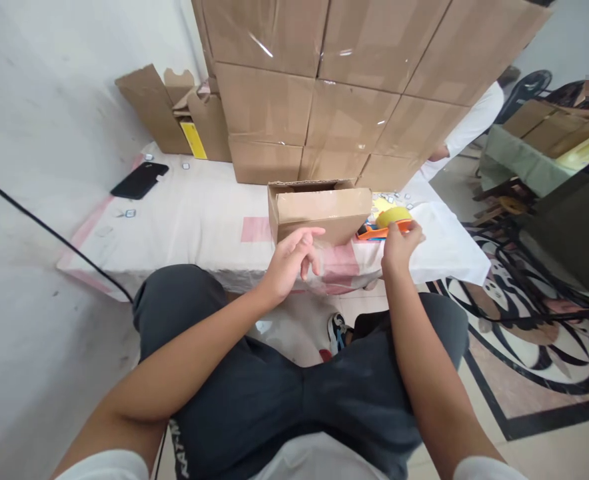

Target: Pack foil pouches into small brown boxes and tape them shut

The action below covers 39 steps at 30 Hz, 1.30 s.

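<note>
My right hand (400,251) has its fingers on the orange tape dispenser (374,233), which carries a roll of yellowish tape (393,215). The dispenser lies at the right of the small cardboard box (324,207). That box stands on the white-covered table, its far top edge raised like an upright flap. Just in front of its near left side is my left hand (294,262), with the index finger stretched to the right and the others loosely bent. I see nothing held in it.
Taped cartons (269,103) form a tall stack behind the small box. An opened carton (162,110) and a black phone-like object (139,180) are at the left of the table (199,220). Beyond the stack, a person's white sleeve (477,120) shows. A dark chair (569,240) stands right.
</note>
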Available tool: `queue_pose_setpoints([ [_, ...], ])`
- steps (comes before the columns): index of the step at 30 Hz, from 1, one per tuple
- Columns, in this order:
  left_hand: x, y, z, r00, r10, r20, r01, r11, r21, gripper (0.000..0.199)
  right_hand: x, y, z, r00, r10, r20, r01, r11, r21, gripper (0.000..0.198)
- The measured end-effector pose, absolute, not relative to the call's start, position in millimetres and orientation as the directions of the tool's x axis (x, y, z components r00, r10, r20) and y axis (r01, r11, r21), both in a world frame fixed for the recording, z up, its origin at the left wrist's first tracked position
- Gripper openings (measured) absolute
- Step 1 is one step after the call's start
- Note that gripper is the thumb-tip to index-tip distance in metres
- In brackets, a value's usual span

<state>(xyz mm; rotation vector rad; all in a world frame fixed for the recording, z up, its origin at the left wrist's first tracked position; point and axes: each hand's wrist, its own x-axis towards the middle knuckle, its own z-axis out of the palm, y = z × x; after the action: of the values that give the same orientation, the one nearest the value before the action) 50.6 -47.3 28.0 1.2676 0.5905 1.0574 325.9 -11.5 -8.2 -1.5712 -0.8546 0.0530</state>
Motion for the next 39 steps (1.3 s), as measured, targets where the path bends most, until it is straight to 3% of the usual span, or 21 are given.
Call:
queue_pose_setpoints([
  [1,49.7,-47.8,29.3,0.434,0.882,0.183,-0.297,-0.052,0.954,0.055,314.4,-23.7,3.6,0.721,0.497,0.483,0.504,0.104,-0.858,0.029],
  [2,48.7,-48.7,30.6,0.431,0.885,0.179,-0.282,-0.057,0.958,0.054,300.9,-36.5,16.5,0.658,0.557,0.507,0.499,0.181,-0.847,0.029],
  [4,47.2,-51.1,33.1,0.422,0.89,0.174,-0.227,-0.082,0.97,0.051,270.7,-61.9,42.0,0.367,0.787,0.496,0.443,0.321,-0.837,0.027],
  [7,47.2,-54.1,34.0,0.405,0.883,0.236,-0.091,-0.218,0.972,0.043,231.4,-90.2,69.0,0.045,0.863,0.504,0.477,0.424,-0.77,0.023],
  [10,50.3,-54.4,31.6,0.384,0.871,0.306,0.021,-0.34,0.94,0.04,215.7,-98.8,77.6,-0.039,0.881,0.471,0.547,0.414,-0.728,0.013],
  [15,52.8,-49.2,26.9,0.349,0.915,0.201,0.129,-0.259,0.957,0.051,223.8,-90.6,77.4,-0.073,0.825,0.561,0.654,0.464,-0.598,0.009],
  [17,50.6,-45.1,26.7,0.323,0.919,0.225,0.205,-0.3,0.932,0.054,229.3,-89.8,80.7,-0.039,0.777,0.629,0.671,0.487,-0.559,0.01],
  [19,48.0,-38.9,29.8,0.275,0.896,0.349,0.326,-0.428,0.843,0.049,235.6,-90.4,87.9,0.018,0.728,0.686,0.669,0.501,-0.549,0.01],
  [22,47.6,-23.0,44.2,0.273,0.766,0.582,0.597,-0.609,0.522,0.049,246.9,-87.8,106.9,0.019,0.698,0.716,0.668,0.524,-0.528,0.01],
  [25,52.9,1.8,64.8,0.46,0.662,0.592,0.749,-0.648,0.141,0.084,255.8,-74.4,134.0,-0.118,0.739,0.663,0.658,0.558,-0.505,0.014],
  [28,58.3,29.8,76.1,0.573,0.71,0.41,0.772,-0.636,0.021,0.112,257.0,-50.1,159.3,-0.242,0.802,0.545,0.57,0.573,-0.59,0.018],
  [32,54.6,50.2,69.6,0.636,0.746,0.197,0.747,-0.66,0.086,0.105,250.2,-11.7,169.3,-0.246,0.894,0.374,0.337,0.44,-0.832,0.034],
  [39,37.6,42.9,58.7,0.69,0.655,0.308,0.665,-0.742,0.088,0.071,243.4,33.2,136.9,-0.31,0.946,0.095,0.153,0.148,-0.977,0.046],
])
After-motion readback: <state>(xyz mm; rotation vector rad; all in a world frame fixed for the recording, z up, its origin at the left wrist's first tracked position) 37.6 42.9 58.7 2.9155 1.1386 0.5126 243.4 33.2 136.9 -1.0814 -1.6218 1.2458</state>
